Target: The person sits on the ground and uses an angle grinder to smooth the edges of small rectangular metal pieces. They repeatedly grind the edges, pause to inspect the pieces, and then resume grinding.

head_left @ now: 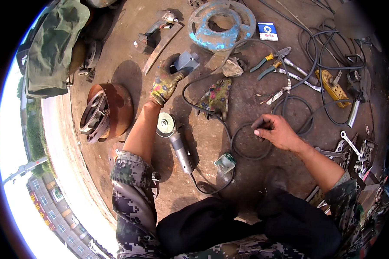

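Note:
My left hand [166,80], in a floral work glove, is closed on a grey-blue boxy metal piece [186,59] in the upper middle. My bare right hand [270,129] hangs over the black cable loops, its fingers curled in; I cannot make out whether something small is in them. Between my arms an angle grinder [179,153] lies on the ground with a pale disc [166,122]. A second floral glove [217,97] lies just above it, beside a stone-like lump [232,67]. A small green and clear object [225,163] lies right of the grinder.
A rusty drum [121,108], green canvas [52,52], blue ring casting [199,34], power tool [146,41], flat metal bar [162,48], small box [268,36], pliers [263,64], yellow power strip [326,84], tangled cables [315,39] and wrenches [352,144] surround my hands.

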`<state>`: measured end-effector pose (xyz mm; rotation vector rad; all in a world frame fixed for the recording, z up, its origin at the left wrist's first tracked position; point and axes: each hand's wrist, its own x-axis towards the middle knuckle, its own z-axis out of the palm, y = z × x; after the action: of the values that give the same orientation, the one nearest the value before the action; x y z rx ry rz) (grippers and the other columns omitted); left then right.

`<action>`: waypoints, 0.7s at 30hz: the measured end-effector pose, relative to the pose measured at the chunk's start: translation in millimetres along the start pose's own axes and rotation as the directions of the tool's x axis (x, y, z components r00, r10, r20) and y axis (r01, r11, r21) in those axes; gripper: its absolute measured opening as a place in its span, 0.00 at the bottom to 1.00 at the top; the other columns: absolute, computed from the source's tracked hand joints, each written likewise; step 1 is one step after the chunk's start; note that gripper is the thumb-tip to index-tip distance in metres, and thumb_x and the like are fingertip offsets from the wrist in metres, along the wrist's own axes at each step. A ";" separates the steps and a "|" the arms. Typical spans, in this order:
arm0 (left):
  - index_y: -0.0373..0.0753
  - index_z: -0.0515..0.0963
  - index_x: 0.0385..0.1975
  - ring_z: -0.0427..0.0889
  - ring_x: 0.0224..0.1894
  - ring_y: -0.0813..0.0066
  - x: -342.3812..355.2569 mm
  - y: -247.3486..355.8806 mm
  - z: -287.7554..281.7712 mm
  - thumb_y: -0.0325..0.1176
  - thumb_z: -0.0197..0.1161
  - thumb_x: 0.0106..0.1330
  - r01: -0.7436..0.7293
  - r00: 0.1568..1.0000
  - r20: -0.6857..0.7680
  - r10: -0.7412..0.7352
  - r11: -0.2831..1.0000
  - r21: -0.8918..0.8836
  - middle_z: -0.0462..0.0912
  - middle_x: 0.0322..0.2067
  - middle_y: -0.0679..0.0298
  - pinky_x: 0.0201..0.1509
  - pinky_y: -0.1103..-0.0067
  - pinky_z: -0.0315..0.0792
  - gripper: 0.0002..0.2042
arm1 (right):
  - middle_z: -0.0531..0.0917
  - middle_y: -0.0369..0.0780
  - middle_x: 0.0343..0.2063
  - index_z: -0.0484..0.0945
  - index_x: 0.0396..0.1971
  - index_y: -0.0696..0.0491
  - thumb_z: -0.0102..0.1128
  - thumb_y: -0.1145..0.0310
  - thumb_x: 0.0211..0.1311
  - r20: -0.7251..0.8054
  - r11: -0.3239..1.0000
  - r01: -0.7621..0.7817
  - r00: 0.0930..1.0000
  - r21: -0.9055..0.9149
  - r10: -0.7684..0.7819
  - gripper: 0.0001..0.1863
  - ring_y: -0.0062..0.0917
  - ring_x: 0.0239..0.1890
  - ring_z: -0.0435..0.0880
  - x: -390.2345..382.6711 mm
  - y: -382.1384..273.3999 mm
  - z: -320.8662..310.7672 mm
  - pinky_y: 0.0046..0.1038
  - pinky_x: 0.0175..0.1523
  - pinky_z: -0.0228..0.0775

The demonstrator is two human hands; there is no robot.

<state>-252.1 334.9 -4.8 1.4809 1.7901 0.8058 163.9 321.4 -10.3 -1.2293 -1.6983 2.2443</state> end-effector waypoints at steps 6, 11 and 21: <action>0.26 0.70 0.66 0.84 0.57 0.59 -43.6 109.6 -47.7 0.40 0.63 0.76 0.020 0.998 -0.041 -0.056 0.795 -0.606 0.81 0.56 0.49 0.65 0.65 0.78 0.27 | 0.87 0.36 0.33 0.83 0.45 0.61 0.68 0.75 0.70 -0.064 0.970 0.242 0.969 0.028 -0.240 0.09 0.16 0.33 0.84 12.1 -64.2 -8.2 0.25 0.39 0.79; 0.25 0.71 0.64 0.86 0.53 0.62 -94.1 177.8 -83.5 0.38 0.63 0.77 0.004 0.987 -0.116 -0.110 0.744 -0.668 0.83 0.53 0.50 0.60 0.69 0.82 0.25 | 0.88 0.37 0.37 0.82 0.45 0.62 0.70 0.72 0.69 -0.012 0.911 0.347 0.933 -0.224 -0.359 0.11 0.16 0.39 0.84 -2.6 -160.5 -13.2 0.25 0.45 0.78; 0.27 0.73 0.60 0.86 0.53 0.54 -182.1 211.4 -68.5 0.38 0.62 0.78 0.000 0.951 -0.107 -0.289 0.349 -0.937 0.81 0.54 0.48 0.60 0.64 0.83 0.21 | 0.85 0.32 0.37 0.84 0.47 0.57 0.71 0.64 0.69 0.164 0.821 0.557 0.828 -0.129 -0.536 0.14 0.13 0.39 0.79 3.8 -254.2 31.1 0.22 0.46 0.74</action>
<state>-162.7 187.5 225.0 0.4082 1.1349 1.6226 42.6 397.4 202.1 -0.5138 -2.0000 1.8755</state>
